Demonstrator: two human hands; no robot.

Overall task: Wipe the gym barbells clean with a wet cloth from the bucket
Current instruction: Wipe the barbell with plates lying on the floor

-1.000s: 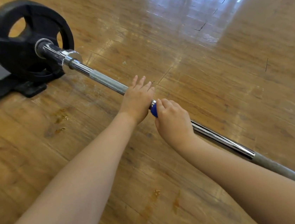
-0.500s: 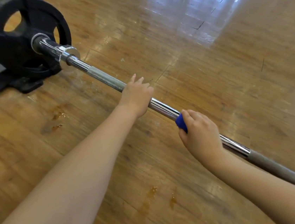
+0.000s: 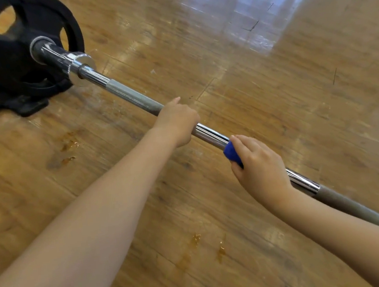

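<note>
Head view: the bar [image 3: 128,96] runs slantwise over the floor [image 3: 274,110], from the black plate [image 3: 8,57] at the far left corner of the view down to the near right edge. The left hand [image 3: 176,123] is curled over the bar where the dull knurled stretch meets the shiny stretch, holding it steady. The right hand [image 3: 261,170] is wrapped round the bar further along the shiny stretch, with a blue cloth [image 3: 231,154] pinched between palm and steel; only a fold of cloth shows at the thumb side. The two hands are near but apart, bare chrome between them. No bucket shows here.

The step in hand looks like the wipe of the smooth middle of the bar. The next move likely calls for sliding the cloth along under firm pressure while the left hand keeps the bar from rolling, then shifting to the grey knurled part by the right edge, which may drag on the cloth.

A few brown wet marks [image 3: 68,147] lie on the floor. No brand, label or writing can be read on plate, bar or cloth
</note>
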